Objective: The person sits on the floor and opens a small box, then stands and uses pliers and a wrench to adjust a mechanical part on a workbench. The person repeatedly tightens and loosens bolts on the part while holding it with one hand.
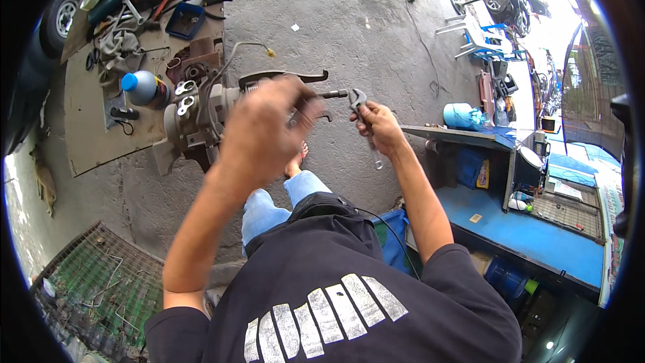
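Observation:
My right hand (383, 128) is closed around an adjustable wrench (357, 99), its jaw up and its handle end showing below the fist. The jaw is right at the tip of a thin metal shaft (332, 94); whether it grips the tip I cannot tell. That shaft points right from a grey cast-metal assembly (178, 124) at the bench edge. Over the assembly's right side is my left hand (272, 117), smeared by motion, hiding part of the metal behind it. Its fingers are too blurred to read. Above it a dark curved lever (302, 76) sticks out.
On the bench (87, 131) at the left stand a blue-capped bottle (144, 89), a blue tray (186, 21), rags (121, 47) and several tools. A blue-topped counter (517, 228) is at my right, a wire mesh rack (101, 289) at lower left, white chairs (474, 35) farther off.

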Demonstrator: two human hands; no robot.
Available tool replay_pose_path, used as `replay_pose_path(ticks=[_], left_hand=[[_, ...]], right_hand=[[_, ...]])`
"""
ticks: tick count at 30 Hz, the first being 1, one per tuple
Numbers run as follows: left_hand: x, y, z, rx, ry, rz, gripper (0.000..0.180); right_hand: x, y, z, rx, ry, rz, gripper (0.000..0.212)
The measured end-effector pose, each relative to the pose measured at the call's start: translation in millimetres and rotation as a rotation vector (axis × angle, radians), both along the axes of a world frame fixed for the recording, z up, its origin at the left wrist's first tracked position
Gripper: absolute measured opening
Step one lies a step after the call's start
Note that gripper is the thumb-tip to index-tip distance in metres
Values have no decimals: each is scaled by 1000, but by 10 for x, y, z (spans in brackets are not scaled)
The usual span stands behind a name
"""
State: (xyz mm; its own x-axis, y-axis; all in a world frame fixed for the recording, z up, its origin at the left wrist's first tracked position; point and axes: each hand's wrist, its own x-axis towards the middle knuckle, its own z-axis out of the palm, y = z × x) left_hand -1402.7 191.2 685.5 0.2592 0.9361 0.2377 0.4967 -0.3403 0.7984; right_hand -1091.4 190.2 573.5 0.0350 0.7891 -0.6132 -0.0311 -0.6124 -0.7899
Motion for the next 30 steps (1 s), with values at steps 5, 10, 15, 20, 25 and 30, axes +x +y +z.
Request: replay_pose_path(ticks=[5,10,15,20,25,30], left_hand=[[542,-217,-466,-13,509,-36,79],[571,-2,-845,61,741,-49,94],[600,13,-916,109,775,-18,96],[631,10,-947,102,689,12,93],[626,-6,-940,128,673,19,93],[620,-11,-908,113,681,7,91]], right_hand=[[-44,-151,-95,-69,292,44,36],[-71,-204,-200,-47,683,15,45],[-118,-207,-379,-36,905,19,56],[-154,-148,-482,-49,976,63,64],[-176,-158,-453,-58,973,34,57],[-213,-149,-508,-35,978,12,63]])
